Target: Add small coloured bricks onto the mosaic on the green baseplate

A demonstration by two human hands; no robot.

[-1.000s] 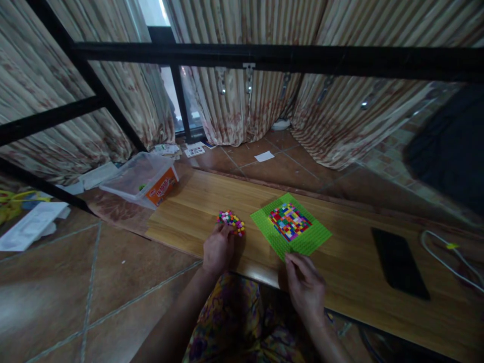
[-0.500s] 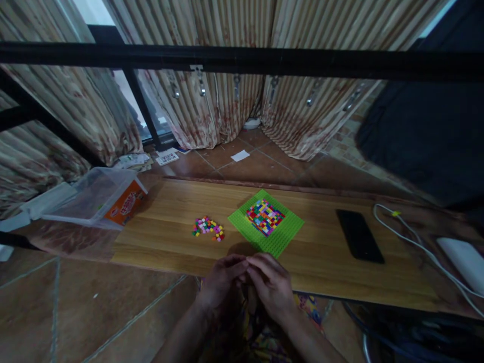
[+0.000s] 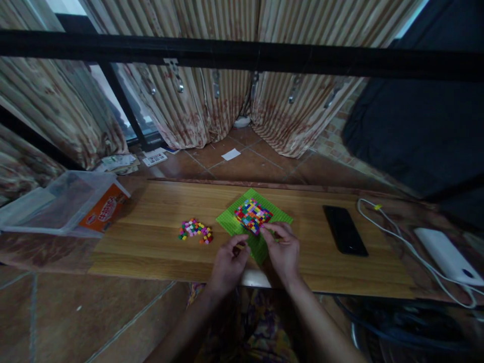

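A green studded baseplate (image 3: 278, 213) lies on the wooden board, turned cornerwise, with a patch of small multicoloured toy bricks (image 3: 252, 214) built up on its middle. My right hand (image 3: 283, 247) reaches over the plate's right side, thumb and index fingertip pinched at the near right edge of the patch. A tiny pinkish brick seems to be at those fingertips, mostly covered. Over the plate's near left edge is my left hand (image 3: 230, 262), fingers curled with a gap between thumb and index finger, and nothing visible in it. Loose small bricks (image 3: 194, 228) form a pile left of the plate.
The wooden board (image 3: 143, 252) carries a black phone (image 3: 344, 230) on the right. Beyond it lie a white power bank (image 3: 446, 254) and a white cable (image 3: 401, 237). A clear plastic box (image 3: 71, 201) with an orange label stands at the left. A dark bar (image 3: 227, 53) crosses above.
My hands were together at the board's near edge. They have parted and moved forward over the baseplate, the right one to the brick patch. The view has shifted slightly right.
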